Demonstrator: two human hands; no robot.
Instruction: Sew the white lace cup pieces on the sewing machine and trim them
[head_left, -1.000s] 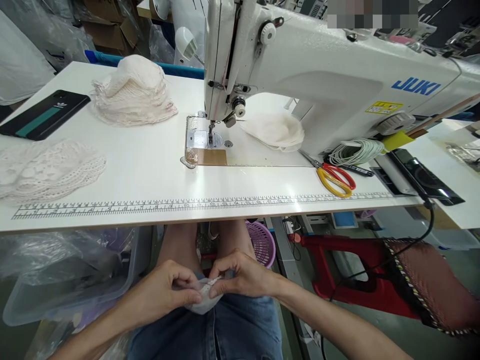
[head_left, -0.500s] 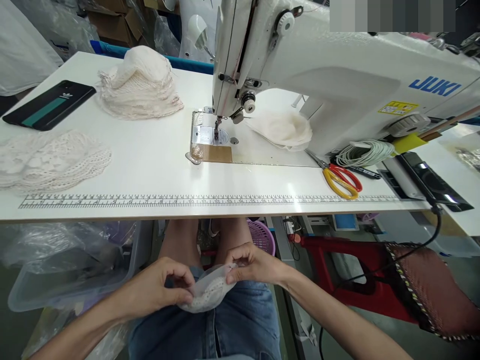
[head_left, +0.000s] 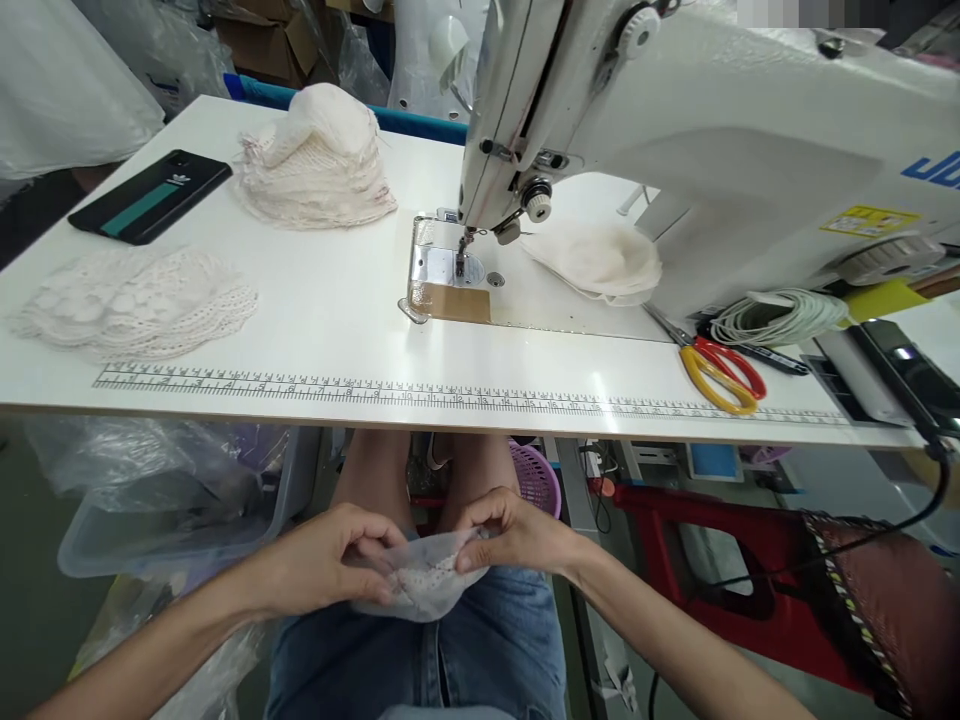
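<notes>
A small pale fabric piece (head_left: 420, 590), sheer with a lacy, dotted patch, sits over the person's lap, below the near edge of the tabletop (head_left: 322, 310) and clear of it. Both hands pinch it: the left hand (head_left: 330, 570) is curled closed on its left side with thumb and fingers folded over the cloth, and the right hand (head_left: 510, 535) grips the upper right edge between thumb and fingertips. The piece looks very light, limp and thin; it sags between the two grips, so it would likely crumple or slip unless held at its edges, and the lace could snag or stretch if pulled hard.

On the tabletop, near the middle, stands a white sewing machine (head_left: 675, 150) with its needle plate (head_left: 442, 270) just under the head. A cream fabric cup (head_left: 600, 260) lies beneath the machine's arm. Toward the far left corner rests a stack of lace pieces (head_left: 319, 165), with a dark phone (head_left: 150, 195) beside it and flat lace pieces (head_left: 135, 300) nearer the left edge. Red-and-yellow scissors (head_left: 712, 370) lie toward the right, close to the printed ruler (head_left: 450, 397) along the near edge.
</notes>
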